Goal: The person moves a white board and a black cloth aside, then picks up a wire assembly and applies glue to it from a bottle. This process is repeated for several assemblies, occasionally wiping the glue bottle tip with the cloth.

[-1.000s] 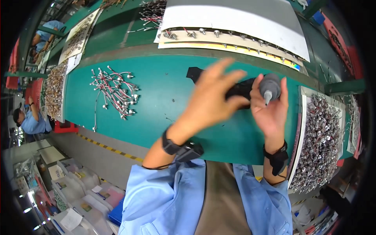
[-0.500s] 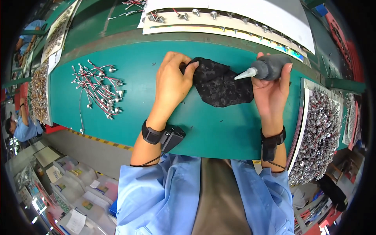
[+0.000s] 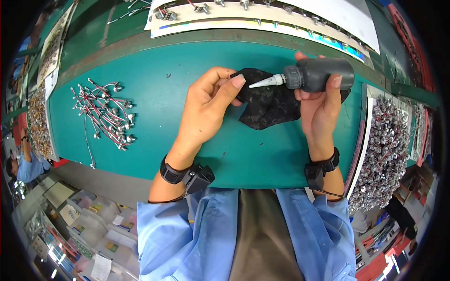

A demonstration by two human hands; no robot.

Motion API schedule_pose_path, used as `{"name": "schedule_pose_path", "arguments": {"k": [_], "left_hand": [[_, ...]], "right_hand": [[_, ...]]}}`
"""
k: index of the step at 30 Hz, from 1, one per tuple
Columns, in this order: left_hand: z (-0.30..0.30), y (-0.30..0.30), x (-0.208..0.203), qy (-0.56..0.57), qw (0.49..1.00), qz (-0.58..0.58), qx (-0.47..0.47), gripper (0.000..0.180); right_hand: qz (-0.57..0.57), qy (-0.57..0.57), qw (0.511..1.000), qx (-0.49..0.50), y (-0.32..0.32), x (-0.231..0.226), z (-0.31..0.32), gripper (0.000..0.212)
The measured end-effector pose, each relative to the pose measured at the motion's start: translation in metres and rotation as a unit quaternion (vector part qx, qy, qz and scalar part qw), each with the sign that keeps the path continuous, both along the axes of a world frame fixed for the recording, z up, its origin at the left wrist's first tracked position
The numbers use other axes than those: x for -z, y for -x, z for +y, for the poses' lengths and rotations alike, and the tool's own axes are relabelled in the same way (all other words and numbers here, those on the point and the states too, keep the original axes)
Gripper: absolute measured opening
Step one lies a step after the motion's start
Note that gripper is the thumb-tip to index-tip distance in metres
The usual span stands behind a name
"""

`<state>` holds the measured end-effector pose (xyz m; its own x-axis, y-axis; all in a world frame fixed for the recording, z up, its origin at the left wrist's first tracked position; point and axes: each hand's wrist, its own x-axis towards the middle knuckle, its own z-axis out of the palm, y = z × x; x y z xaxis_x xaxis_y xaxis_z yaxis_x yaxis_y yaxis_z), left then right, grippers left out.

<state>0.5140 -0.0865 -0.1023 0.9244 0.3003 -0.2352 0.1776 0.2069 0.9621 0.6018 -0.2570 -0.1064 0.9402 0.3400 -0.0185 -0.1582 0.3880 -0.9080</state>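
Observation:
My left hand (image 3: 209,100) pinches the left edge of a dark, mottled cloth (image 3: 267,110) between thumb and fingers. In my right hand (image 3: 318,110) lies a dark grey squeeze bottle (image 3: 326,74), held on its side with the fingers behind and the thumb in front. Its pale tapered nozzle (image 3: 268,81) points left, over the cloth and close to my left thumb. Part of the cloth hangs behind the right hand, so its far end is mostly hidden.
A loose pile of small metal parts with red and white wires (image 3: 105,112) lies on the green mat (image 3: 154,103) at left. A tray of similar parts (image 3: 382,154) stands at right. Along the back runs a cream strip (image 3: 276,16) with parts in a row.
The bottle has turned more level, and its nozzle has moved left toward my left hand. The cloth has become more bunched and folded between my hands.

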Motion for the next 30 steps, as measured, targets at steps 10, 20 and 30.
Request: {"name": "schedule_pose_path", "arguments": {"k": [10, 20, 30], "left_hand": [[-0.011, -0.001, -0.001, 0.099, 0.994, -0.055, -0.002, 0.016], [-0.009, 0.001, 0.012, 0.008, 1.000, -0.002, -0.013, 0.008], [-0.007, 0.005, 0.008, -0.197, 0.978, -0.050, -0.035, 0.013]], "right_hand": [[-0.041, 0.030, 0.999, 0.010, -0.001, 0.002, -0.003, 0.048], [-0.022, 0.018, 1.000, 0.007, 0.003, 0.002, 0.004, 0.050], [-0.138, 0.061, 0.985, 0.083, 0.015, -0.002, 0.010, 0.058]]}}
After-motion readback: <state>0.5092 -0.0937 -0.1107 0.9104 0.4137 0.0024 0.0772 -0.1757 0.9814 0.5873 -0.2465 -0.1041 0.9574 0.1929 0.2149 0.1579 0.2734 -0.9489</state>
